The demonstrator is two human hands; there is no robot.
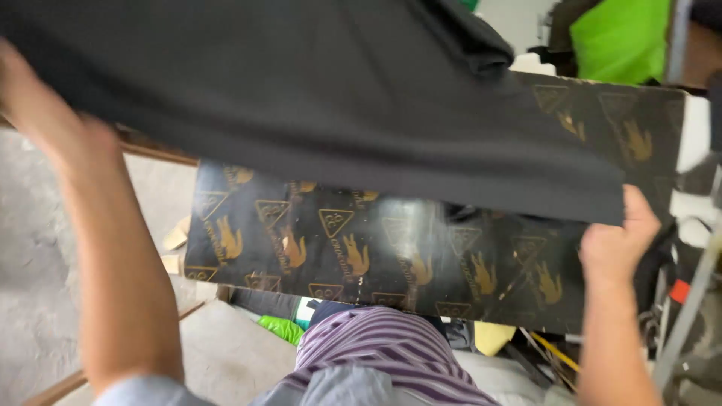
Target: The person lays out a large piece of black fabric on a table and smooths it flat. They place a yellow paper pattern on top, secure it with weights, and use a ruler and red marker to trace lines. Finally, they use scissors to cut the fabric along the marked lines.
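Striped purple cloth (pixel 383 342) over my lap fills the bottom edge of the view, closest to me, with my two forearms rising on either side of it. Between them I hold up a large sheet of black fabric (pixel 316 98), stretched across the upper half of the view and blurred a little.

My left hand (pixel 45 113) is up at the far left, raised against the fabric's left end. Its fingers are hidden behind or in the cloth, so I cannot tell how tightly they are closed, though the fabric hangs from that side. My right hand (pixel 617 240) sits lower, at the fabric's bottom right corner, with the fingers curled shut and the corner pinched in them. The lower hem runs as a straight slanting line from my left hand down to my right.

Under the fabric lies a dark glossy board (pixel 376 256) printed with gold triangles and animal figures; it shows below the hem and again past the fabric's right end. Bright green cloth (pixel 620 37) sits at the top right, and a smaller green scrap (pixel 282 328) lies near the board's front edge. Grey concrete floor (pixel 30 286) shows on the left.
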